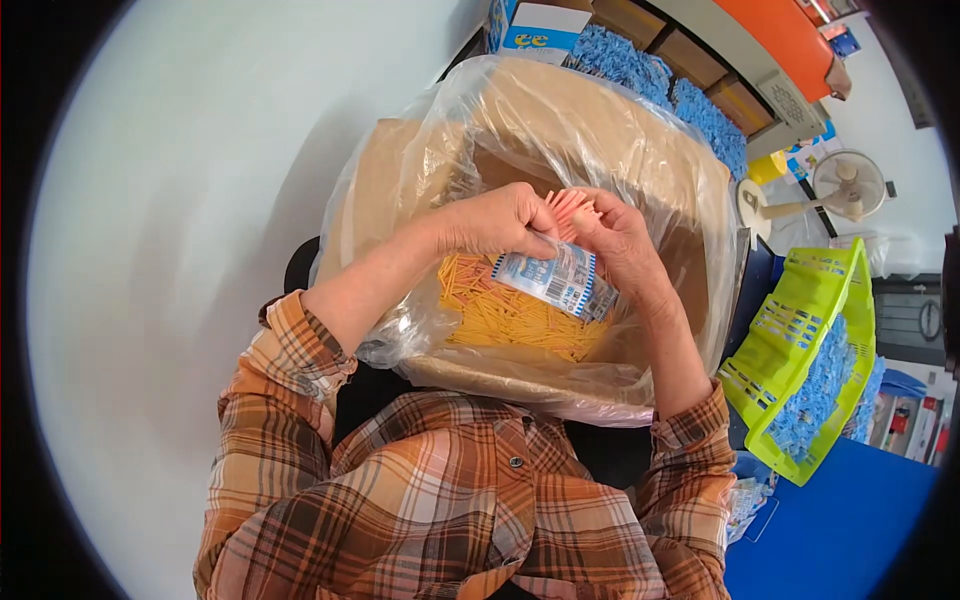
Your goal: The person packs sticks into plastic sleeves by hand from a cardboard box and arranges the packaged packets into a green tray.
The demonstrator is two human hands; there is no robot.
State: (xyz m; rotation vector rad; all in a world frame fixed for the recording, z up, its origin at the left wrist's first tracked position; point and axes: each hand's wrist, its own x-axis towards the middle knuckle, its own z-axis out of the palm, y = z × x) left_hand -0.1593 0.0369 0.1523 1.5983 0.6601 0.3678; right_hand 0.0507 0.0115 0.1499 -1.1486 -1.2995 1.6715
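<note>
Printed packet (548,280) held over yellow sticks (525,328) in plastic-lined carton (560,100). Packet edge pinched in grip of left hand (497,220); pink sticks (568,210) clasped by right hand (625,248) at packet's far end. Green basket (785,287) seen right.

Bright, diffuse light fills your view. Left of your grip, a soft, blurred-edged shadow falls across the pale wall (170,280); around the grip, the clear plastic liner (400,330) shows glare. Farthest from your grip, wide-angle distortion bows straight edges beside a black, rounded border.
</note>
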